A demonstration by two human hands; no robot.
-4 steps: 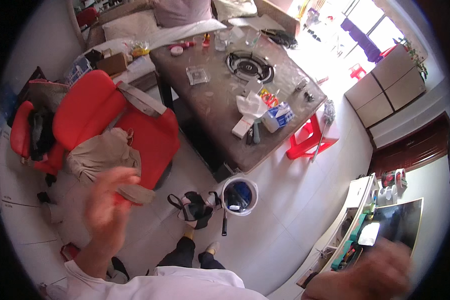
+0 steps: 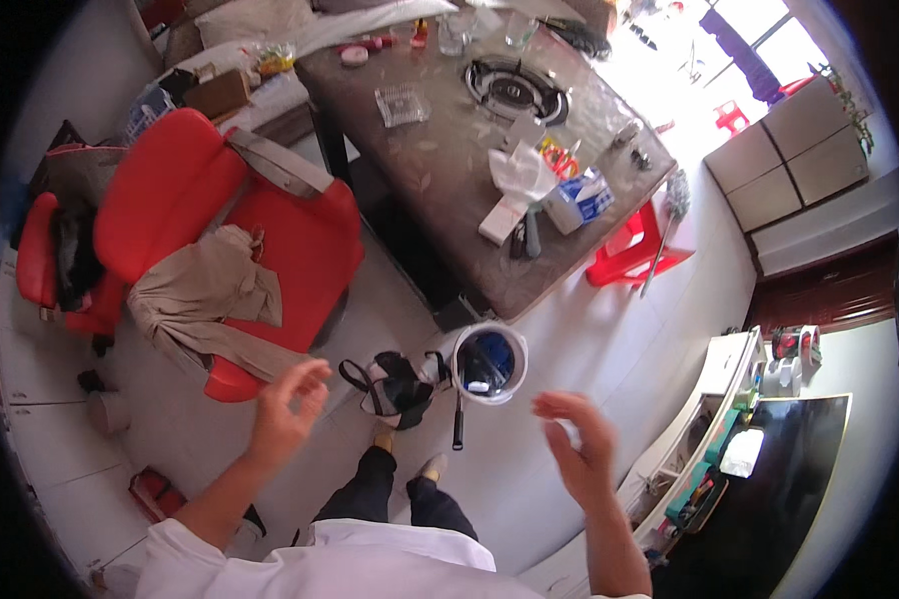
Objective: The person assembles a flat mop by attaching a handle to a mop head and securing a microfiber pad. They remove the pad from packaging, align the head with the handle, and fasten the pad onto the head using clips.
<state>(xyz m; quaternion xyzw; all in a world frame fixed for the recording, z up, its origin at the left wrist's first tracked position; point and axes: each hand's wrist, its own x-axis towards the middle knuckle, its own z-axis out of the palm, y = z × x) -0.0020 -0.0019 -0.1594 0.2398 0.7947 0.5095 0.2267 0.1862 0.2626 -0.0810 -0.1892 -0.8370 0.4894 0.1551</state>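
My left hand (image 2: 288, 411) is held in the air with nothing in it, fingers curved and thumb apart. It is nearest to the tan trousers (image 2: 215, 285) draped over the red office chair (image 2: 310, 250), whose lower end hangs close behind my fingertips. My right hand (image 2: 581, 444) hovers over the floor, likewise holding nothing, with its fingers bent and a gap to the thumb. Between and beyond both hands, a black and pale bag (image 2: 400, 384) with straps lies beside a white bucket (image 2: 518, 374). Inside the bucket is something dark blue.
A brown table (image 2: 410, 175) carries a gas stove (image 2: 514, 90), a glass ashtray (image 2: 402, 105), tissues and a white box. Red stools (image 2: 629, 250) stand by its right side. Along the right wall runs a low white cabinet (image 2: 659, 439) with a large dark screen (image 2: 779, 489).
Both hands have moved inward: the left one to the right, the right one left and up from the lower right. The view has shifted slightly. The hands look sharper now.
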